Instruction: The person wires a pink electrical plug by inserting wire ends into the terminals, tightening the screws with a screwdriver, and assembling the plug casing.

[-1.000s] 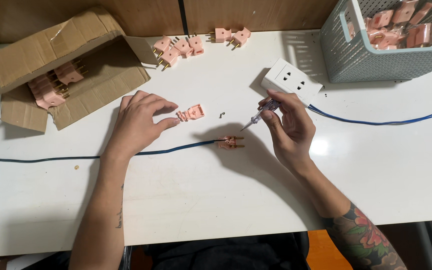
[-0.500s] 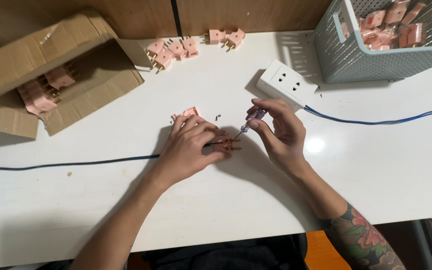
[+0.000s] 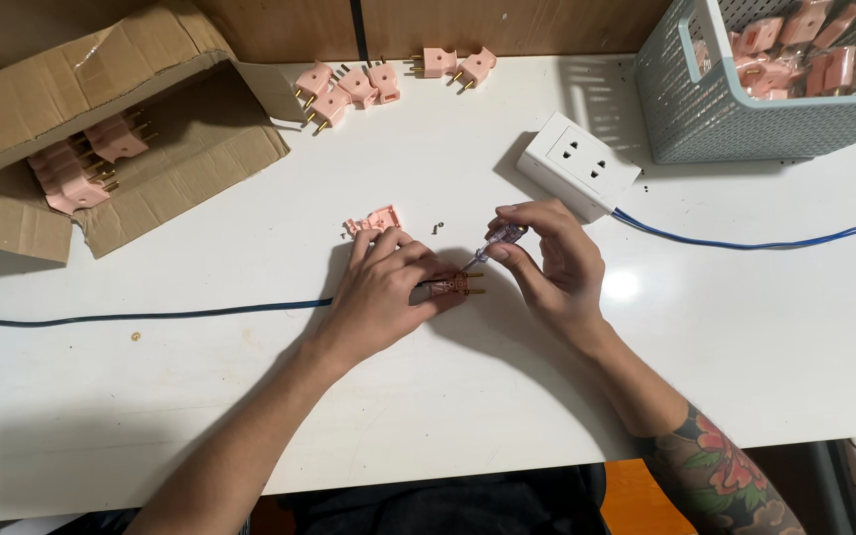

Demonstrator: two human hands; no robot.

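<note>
My left hand (image 3: 388,287) presses down on a pink plug half (image 3: 453,286) with brass pins, at the end of a blue cable (image 3: 151,317) that runs off to the left. My right hand (image 3: 552,263) holds a small screwdriver (image 3: 497,240) with a clear handle, its tip angled down toward the plug. The plug's pink cover (image 3: 375,220) lies on the white table (image 3: 448,426) just behind my left fingers, with a tiny screw (image 3: 436,227) beside it.
A white socket block (image 3: 579,164) with a blue lead (image 3: 745,243) sits behind my right hand. A torn cardboard box (image 3: 101,129) holding pink plugs lies at back left. Several loose plugs (image 3: 359,84) line the back edge. A grey basket (image 3: 775,89) of plugs stands at back right.
My left hand slid right from beside the pink cover onto the plug at the cable's end. My right hand kept the screwdriver and stayed near the plug.
</note>
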